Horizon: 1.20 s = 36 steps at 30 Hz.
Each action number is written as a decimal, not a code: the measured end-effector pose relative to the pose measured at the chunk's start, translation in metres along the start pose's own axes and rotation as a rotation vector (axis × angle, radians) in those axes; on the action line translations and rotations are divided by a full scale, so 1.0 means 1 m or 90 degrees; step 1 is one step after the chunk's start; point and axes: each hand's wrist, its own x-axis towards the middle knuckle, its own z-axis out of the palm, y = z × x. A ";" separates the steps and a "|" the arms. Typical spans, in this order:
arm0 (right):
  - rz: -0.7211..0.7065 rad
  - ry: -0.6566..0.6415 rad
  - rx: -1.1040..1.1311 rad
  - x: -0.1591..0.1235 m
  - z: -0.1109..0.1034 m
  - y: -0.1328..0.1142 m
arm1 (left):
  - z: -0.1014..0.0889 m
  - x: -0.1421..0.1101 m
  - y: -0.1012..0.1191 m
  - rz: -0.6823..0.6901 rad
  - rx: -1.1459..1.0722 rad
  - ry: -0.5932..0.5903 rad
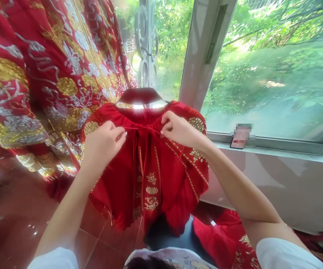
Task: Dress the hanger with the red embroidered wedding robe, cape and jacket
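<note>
A red garment (172,175) with gold beaded lines and embroidered flowers hangs upright in front of me, its neckline gathered. Across the gathers runs a thin red drawstring (133,128). My left hand (101,142) is closed in a pinch on the string at the garment's left side. On the other side, my right hand (181,130) pinches the string near the neckline, fingertips together. Between the hands the string looks taut, with its middle at the gathered front. A dark red band (139,95) curves above the neck opening; what holds the garment up is unclear.
A large red garment with gold and silver embroidery (66,67) hangs at the left. Behind is a window (262,74), with a phone (238,140) on its sill. Below lie a black seat (169,237) and more red embroidered cloth (220,235). The floor (102,243) is reddish tile.
</note>
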 end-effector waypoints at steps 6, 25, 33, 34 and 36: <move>-0.033 -0.323 0.118 0.016 -0.013 -0.012 | 0.028 0.008 0.002 -0.060 0.016 0.153; -0.221 0.150 0.075 0.020 0.064 -0.005 | 0.053 0.025 0.013 -0.089 -0.395 0.037; -0.214 0.164 0.039 0.026 0.066 0.007 | 0.055 0.020 0.025 -0.099 -0.242 0.005; -0.216 0.174 0.043 0.027 0.067 0.009 | 0.055 0.019 0.026 -0.098 -0.233 -0.003; -0.221 0.207 0.036 0.028 0.071 0.012 | 0.056 0.017 0.027 -0.098 -0.219 -0.003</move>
